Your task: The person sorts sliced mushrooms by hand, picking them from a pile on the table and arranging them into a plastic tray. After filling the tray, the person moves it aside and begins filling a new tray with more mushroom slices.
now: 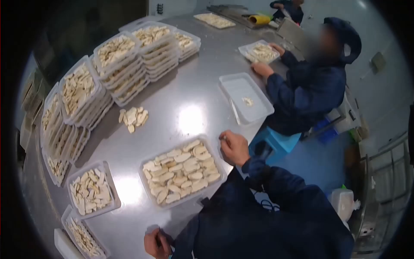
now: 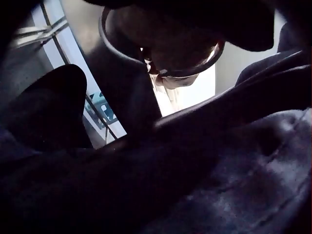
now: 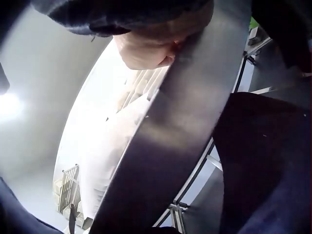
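Observation:
A clear plastic tray (image 1: 222, 175) of pale, flat slices (image 1: 179, 172), laid close together, sits on the metal table in front of me. My right hand (image 1: 235, 149) rests by the tray's right corner at the table edge, fingers loosely bent, holding nothing. The right wrist view shows the same hand (image 3: 146, 51) against the table rim. Below the tray's near side, my left hand (image 1: 157, 244) lies at the table edge, also with loosely curled fingers and nothing in them. In the left wrist view, dark sleeve hides most of that hand.
Stacked trays of slices (image 1: 77, 88) line the table's far left. Smaller filled trays (image 1: 116, 200) stand nearer. A loose pile of slices (image 1: 133, 117) lies mid-table. To the right, another person (image 1: 302, 86) holds a filled tray (image 1: 261, 52) beside a nearly bare tray (image 1: 241, 86).

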